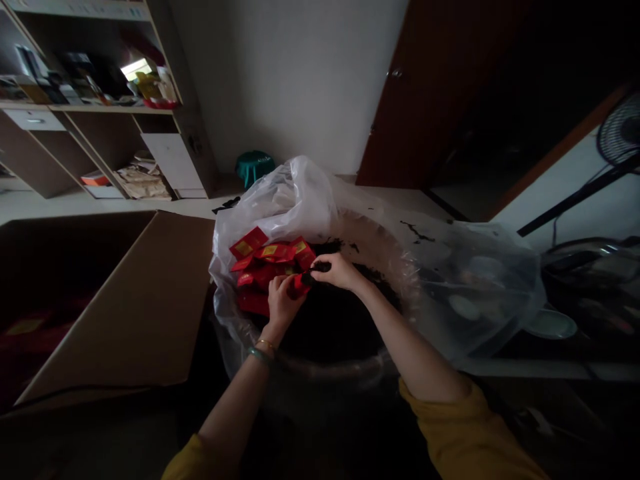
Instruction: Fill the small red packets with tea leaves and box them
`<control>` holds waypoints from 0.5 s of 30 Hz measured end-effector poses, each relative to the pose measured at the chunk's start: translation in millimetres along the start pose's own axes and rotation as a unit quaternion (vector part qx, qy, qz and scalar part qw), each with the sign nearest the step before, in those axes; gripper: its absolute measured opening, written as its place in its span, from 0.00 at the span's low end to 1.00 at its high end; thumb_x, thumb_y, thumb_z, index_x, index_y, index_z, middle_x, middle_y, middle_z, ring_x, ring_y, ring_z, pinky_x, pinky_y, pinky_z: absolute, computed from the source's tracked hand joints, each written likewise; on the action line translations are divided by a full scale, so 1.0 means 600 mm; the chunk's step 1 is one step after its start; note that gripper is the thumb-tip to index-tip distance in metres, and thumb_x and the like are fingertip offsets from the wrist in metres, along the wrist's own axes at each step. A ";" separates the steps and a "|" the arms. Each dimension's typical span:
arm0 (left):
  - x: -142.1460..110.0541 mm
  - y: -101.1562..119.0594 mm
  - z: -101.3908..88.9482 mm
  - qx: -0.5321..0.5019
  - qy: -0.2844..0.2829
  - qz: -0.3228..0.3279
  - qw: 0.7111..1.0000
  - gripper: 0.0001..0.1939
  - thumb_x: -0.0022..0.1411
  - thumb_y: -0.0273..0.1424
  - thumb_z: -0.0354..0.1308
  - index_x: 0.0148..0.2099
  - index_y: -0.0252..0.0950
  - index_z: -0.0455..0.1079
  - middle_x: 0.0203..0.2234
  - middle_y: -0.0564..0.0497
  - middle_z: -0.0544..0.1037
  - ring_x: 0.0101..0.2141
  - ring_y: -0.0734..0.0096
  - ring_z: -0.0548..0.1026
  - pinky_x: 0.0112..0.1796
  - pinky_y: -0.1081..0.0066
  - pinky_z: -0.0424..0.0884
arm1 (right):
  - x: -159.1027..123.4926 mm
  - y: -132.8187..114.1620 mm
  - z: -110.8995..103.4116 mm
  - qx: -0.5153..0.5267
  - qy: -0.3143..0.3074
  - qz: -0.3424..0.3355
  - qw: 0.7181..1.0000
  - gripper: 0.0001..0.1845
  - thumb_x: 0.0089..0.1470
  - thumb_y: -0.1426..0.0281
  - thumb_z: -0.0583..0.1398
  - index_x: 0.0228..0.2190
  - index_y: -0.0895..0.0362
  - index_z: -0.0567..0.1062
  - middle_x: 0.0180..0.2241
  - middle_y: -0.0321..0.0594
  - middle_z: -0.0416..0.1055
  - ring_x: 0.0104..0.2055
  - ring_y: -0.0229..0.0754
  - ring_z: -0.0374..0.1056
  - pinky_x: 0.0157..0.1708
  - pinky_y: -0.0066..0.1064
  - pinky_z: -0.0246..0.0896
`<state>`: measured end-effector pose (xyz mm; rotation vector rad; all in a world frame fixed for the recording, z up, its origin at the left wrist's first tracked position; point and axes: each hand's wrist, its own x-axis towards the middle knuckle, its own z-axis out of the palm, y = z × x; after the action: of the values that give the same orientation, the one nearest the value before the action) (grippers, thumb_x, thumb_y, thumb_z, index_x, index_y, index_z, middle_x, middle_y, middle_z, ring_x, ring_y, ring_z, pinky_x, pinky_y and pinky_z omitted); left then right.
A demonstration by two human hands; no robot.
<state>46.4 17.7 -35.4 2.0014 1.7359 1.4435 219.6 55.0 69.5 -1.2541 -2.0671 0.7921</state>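
Note:
My left hand [284, 300] is closed round a small red packet [301, 285], its mouth facing my right hand. At that mouth, my right hand [336, 272] pinches a bit of dark, leafy material [321, 267] that looks like dried tea. Below both hands a heap of the same dark loose material [335, 327] fills a round tub lined with clear plastic [410, 280]. On the heap's left side lie several red packets with gold labels [273, 253]. The dim light hides finer detail.
A big cardboard box [165, 287] stands at left, with red packets in its shadow. Clear plastic sheeting [480, 280] spreads to the right. Farther off are a teal bin [254, 168], a shelf unit [175, 153], a brown door [425, 100] and a fan [620, 130].

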 end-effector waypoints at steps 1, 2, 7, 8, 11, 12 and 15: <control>0.000 -0.001 0.001 -0.002 -0.001 0.002 1.000 0.23 0.45 0.28 0.67 0.46 0.39 0.71 0.38 0.48 0.72 0.39 0.61 0.69 0.41 0.62 0.70 | 0.007 -0.012 -0.002 -0.023 -0.035 0.001 0.999 0.10 0.44 0.67 0.64 0.31 0.58 0.78 0.28 0.35 0.76 0.31 0.38 0.69 0.34 0.27 0.60; 0.000 -0.002 0.001 -0.005 0.000 0.002 1.000 0.23 0.45 0.29 0.67 0.46 0.39 0.71 0.37 0.48 0.72 0.39 0.61 0.69 0.41 0.62 0.70 | 0.013 -0.023 -0.003 -0.048 -0.064 0.002 0.997 0.10 0.43 0.68 0.64 0.31 0.58 0.78 0.27 0.34 0.75 0.31 0.37 0.69 0.33 0.26 0.59; -0.001 -0.004 0.005 -0.020 0.009 -0.010 1.000 0.24 0.44 0.27 0.67 0.47 0.39 0.71 0.37 0.48 0.72 0.39 0.60 0.70 0.41 0.63 0.71 | 0.025 -0.048 0.006 -0.092 -0.094 -0.005 0.991 0.14 0.40 0.71 0.68 0.34 0.56 0.78 0.31 0.36 0.75 0.34 0.38 0.69 0.35 0.27 0.60; -0.001 -0.005 0.005 -0.022 0.008 -0.011 1.000 0.24 0.44 0.27 0.67 0.47 0.39 0.70 0.37 0.48 0.72 0.40 0.60 0.70 0.41 0.63 0.71 | 0.024 -0.047 0.008 -0.087 -0.082 -0.007 0.993 0.16 0.39 0.72 0.69 0.35 0.57 0.77 0.33 0.37 0.75 0.36 0.39 0.69 0.37 0.28 0.61; -0.002 -0.006 0.007 -0.025 0.006 -0.013 1.000 0.24 0.44 0.28 0.68 0.46 0.38 0.70 0.38 0.48 0.72 0.40 0.60 0.70 0.41 0.62 0.71 | 0.019 -0.036 0.015 -0.067 -0.030 -0.005 0.997 0.24 0.34 0.72 0.71 0.38 0.58 0.75 0.36 0.39 0.72 0.39 0.41 0.68 0.41 0.32 0.62; -0.002 -0.006 0.008 -0.026 0.006 -0.013 1.000 0.24 0.44 0.29 0.68 0.46 0.38 0.70 0.38 0.48 0.72 0.40 0.60 0.70 0.41 0.62 0.71 | 0.017 -0.032 0.017 -0.059 -0.011 -0.001 0.998 0.26 0.33 0.72 0.72 0.38 0.58 0.74 0.37 0.40 0.71 0.39 0.41 0.68 0.42 0.33 0.62; -0.001 -0.005 0.008 -0.029 0.007 -0.015 0.999 0.23 0.45 0.31 0.67 0.46 0.38 0.70 0.37 0.47 0.72 0.40 0.60 0.71 0.41 0.62 0.72 | 0.011 -0.018 0.023 -0.025 0.044 0.013 0.999 0.29 0.32 0.72 0.72 0.40 0.59 0.73 0.37 0.40 0.69 0.38 0.40 0.67 0.42 0.34 0.64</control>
<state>47.8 20.2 -40.4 1.9340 1.7020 1.4842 201.1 54.6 69.6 -1.3228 -2.0152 0.6880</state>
